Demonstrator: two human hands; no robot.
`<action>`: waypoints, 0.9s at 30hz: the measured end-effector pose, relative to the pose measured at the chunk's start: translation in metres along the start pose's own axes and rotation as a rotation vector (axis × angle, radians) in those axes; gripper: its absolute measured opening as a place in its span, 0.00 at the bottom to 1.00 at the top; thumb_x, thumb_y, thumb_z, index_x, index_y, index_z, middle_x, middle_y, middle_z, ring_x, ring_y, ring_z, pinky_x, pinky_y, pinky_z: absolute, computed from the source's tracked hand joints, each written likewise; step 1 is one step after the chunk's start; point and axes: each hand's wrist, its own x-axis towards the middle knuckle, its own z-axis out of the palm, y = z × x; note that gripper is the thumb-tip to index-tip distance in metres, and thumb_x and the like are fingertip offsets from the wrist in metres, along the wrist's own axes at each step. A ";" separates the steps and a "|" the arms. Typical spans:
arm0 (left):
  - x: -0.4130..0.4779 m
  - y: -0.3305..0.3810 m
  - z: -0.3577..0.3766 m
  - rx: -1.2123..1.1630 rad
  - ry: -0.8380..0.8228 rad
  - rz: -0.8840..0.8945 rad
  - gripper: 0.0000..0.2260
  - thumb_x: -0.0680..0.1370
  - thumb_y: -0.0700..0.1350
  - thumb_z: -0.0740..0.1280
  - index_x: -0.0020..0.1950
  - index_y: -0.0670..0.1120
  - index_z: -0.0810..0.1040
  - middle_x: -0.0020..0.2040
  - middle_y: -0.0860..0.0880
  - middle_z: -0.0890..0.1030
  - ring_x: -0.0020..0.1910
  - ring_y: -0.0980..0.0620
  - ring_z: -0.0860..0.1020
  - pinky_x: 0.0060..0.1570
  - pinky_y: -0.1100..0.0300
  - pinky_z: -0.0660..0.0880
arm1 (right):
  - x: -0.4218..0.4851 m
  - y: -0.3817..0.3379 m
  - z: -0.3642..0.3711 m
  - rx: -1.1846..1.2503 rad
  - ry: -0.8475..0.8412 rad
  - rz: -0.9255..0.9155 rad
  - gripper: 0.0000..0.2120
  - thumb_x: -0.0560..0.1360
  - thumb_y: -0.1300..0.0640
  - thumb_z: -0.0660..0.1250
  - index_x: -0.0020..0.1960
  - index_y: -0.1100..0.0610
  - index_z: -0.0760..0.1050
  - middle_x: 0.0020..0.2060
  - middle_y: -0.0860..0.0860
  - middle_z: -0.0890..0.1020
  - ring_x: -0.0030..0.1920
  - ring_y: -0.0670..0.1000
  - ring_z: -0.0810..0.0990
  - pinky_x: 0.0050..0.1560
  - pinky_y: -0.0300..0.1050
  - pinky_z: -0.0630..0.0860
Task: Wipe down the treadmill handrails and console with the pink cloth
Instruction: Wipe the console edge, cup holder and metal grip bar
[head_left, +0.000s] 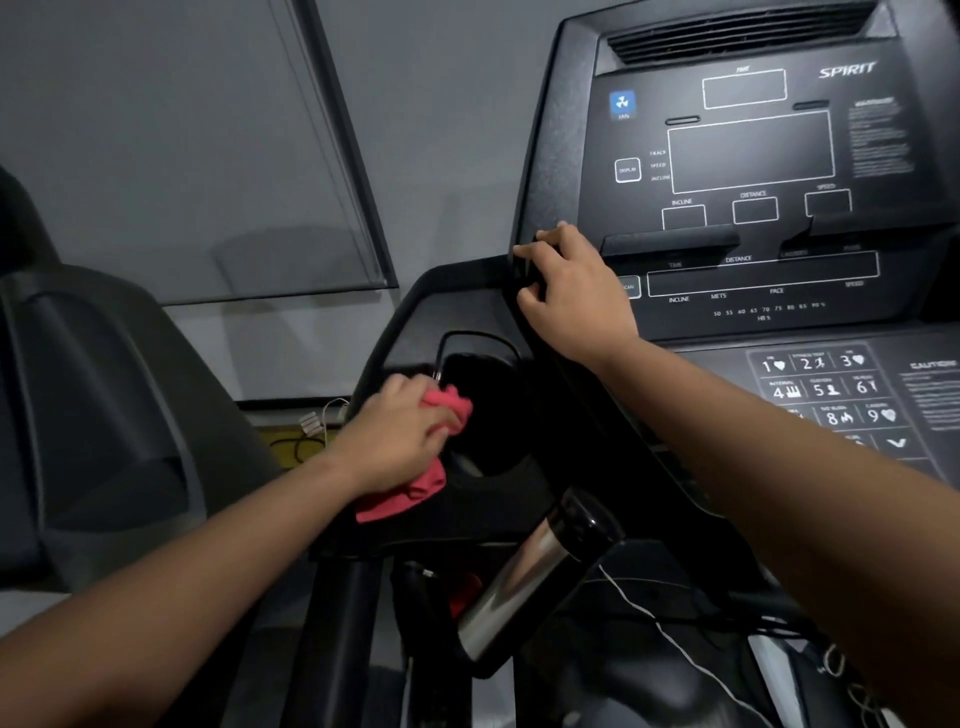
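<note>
Pink cloth (415, 467) gripped by left hand (397, 434); right hand (574, 293) clasps console (753, 156) edge.

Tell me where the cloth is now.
Head view, left of centre: the cloth is bunched in the left hand at the left rim of the cup holder, beside the console.

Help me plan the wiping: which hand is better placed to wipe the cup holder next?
Left. The left hand holds the cloth at the cup holder; the right hand grips the console edge, without cloth.
</note>
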 end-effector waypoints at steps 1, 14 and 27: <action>0.000 0.007 0.001 0.066 -0.051 0.085 0.24 0.76 0.57 0.47 0.57 0.54 0.81 0.64 0.51 0.68 0.61 0.49 0.63 0.64 0.53 0.64 | 0.000 0.000 0.000 -0.002 -0.002 0.000 0.21 0.72 0.58 0.62 0.64 0.57 0.75 0.61 0.53 0.73 0.67 0.51 0.68 0.59 0.47 0.72; 0.069 0.042 0.000 0.956 -0.412 0.145 0.18 0.83 0.46 0.52 0.71 0.46 0.69 0.72 0.47 0.66 0.69 0.44 0.61 0.64 0.53 0.61 | 0.000 0.001 -0.003 0.016 -0.042 0.020 0.21 0.73 0.58 0.61 0.65 0.55 0.74 0.63 0.52 0.71 0.70 0.49 0.64 0.62 0.46 0.70; 0.060 0.072 -0.011 0.296 -0.961 -0.034 0.16 0.82 0.43 0.57 0.63 0.35 0.75 0.61 0.37 0.77 0.46 0.46 0.71 0.52 0.53 0.71 | -0.001 0.001 -0.003 0.024 -0.039 0.032 0.20 0.73 0.58 0.60 0.64 0.55 0.74 0.62 0.52 0.72 0.69 0.49 0.65 0.60 0.46 0.70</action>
